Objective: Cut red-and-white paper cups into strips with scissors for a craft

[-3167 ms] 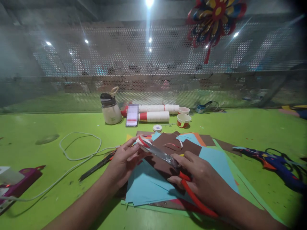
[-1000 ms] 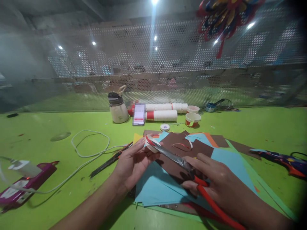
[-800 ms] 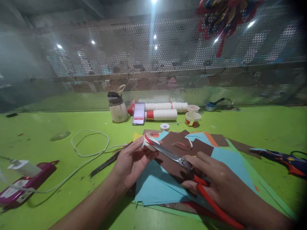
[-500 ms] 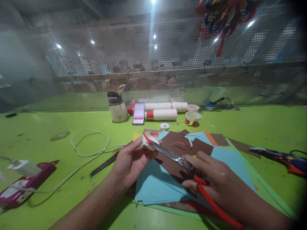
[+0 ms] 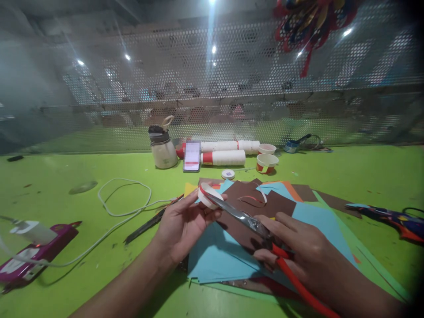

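Between the fingers and thumb of my left hand (image 5: 180, 227) is a shallow white paper cup bottom (image 5: 208, 199) with a red stripe along its rim. My right hand (image 5: 300, 245) grips a pair of scissors (image 5: 243, 217) with red handles. Their metal blades reach up to the left and their tips lie at the rim of the cup bottom; I cannot tell how far apart the blades are. Below both hands are stacked sheets of blue paper (image 5: 218, 260) and brown paper (image 5: 243, 198). A thin red-and-white paper strip (image 5: 253, 201) curls on the brown sheet.
Behind stand a bottle (image 5: 164, 150), a phone (image 5: 191, 157), stacked paper cups (image 5: 228, 157) and a cut cup (image 5: 266, 163). A purple power strip (image 5: 56, 243) with a white cable (image 5: 99, 254) lies left. A glue gun (image 5: 394, 220) lies right.
The cup bottom has turned a little in my left hand, with less red showing on it. The scissors and my right hand have shifted slightly right.
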Demonstrator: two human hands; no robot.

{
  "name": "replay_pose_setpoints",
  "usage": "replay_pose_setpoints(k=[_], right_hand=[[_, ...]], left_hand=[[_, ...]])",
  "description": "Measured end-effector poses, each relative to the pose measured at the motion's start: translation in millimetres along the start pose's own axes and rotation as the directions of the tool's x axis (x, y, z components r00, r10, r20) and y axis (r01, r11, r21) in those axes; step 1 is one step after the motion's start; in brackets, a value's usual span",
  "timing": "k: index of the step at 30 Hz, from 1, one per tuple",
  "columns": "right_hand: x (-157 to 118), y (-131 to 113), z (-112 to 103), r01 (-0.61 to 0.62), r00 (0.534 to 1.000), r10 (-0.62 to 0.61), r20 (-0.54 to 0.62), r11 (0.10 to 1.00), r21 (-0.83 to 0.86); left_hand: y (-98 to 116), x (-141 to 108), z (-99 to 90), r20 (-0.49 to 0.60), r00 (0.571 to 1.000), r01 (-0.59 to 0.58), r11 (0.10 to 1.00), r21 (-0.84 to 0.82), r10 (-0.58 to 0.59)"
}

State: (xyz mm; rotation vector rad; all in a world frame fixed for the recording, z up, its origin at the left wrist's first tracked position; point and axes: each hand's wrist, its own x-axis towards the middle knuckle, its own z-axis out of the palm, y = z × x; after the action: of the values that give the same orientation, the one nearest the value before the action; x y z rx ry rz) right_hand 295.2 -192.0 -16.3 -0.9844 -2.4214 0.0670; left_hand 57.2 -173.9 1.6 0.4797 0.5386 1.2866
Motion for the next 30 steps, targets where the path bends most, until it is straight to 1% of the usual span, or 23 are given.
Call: replay_pose_setpoints(k=[5, 8, 11, 17, 23, 27, 30], right_hand=[[-1.7, 4.0, 2.8, -0.005, 1.000, 0.005, 0.015, 1.000, -0.018], [-0.6, 5.0, 2.8, -0.028, 0.999, 0.028, 0.025, 1.000, -0.012], [1.1, 4.8, 2.0, -0.052, 0.997, 0.052, 0.060, 0.999, 0.005], [0.5, 5.4, 3.4, -0.067, 0.996, 0.068, 0.064, 0.998, -0.004], [-1.0, 5.3, 4.1, -0.033, 0.999, 0.033, 0.022, 0.999, -0.029], [-0.7, 3.5, 2.2, -0.039, 0.999, 0.039, 0.009, 0.998, -0.045], [-0.7, 3.4, 2.3, -0.043, 0.999, 0.044, 0.009, 0.998, -0.042]], left_hand=[[1.0, 0.6, -1.9, 0.003, 0.999, -0.035, 0.998, 0.052, 0.035], [1.8, 1.1, -2.2, -0.029, 0.998, -0.057, 0.996, 0.067, 0.059], [1.5, 1.6, -3.1, -0.053, 0.997, -0.060, 0.995, 0.078, 0.064], [-4.1, 1.7, -7.7, -0.013, 0.996, -0.084, 0.992, 0.096, 0.085], [-6.1, 1.2, -8.2, -0.021, 0.995, -0.100, 0.991, 0.089, 0.102], [-5.6, 1.1, -7.3, -0.010, 0.994, -0.108, 0.987, 0.117, 0.110], [-6.0, 1.0, -7.9, -0.016, 0.991, -0.132, 0.981, 0.144, 0.136]])
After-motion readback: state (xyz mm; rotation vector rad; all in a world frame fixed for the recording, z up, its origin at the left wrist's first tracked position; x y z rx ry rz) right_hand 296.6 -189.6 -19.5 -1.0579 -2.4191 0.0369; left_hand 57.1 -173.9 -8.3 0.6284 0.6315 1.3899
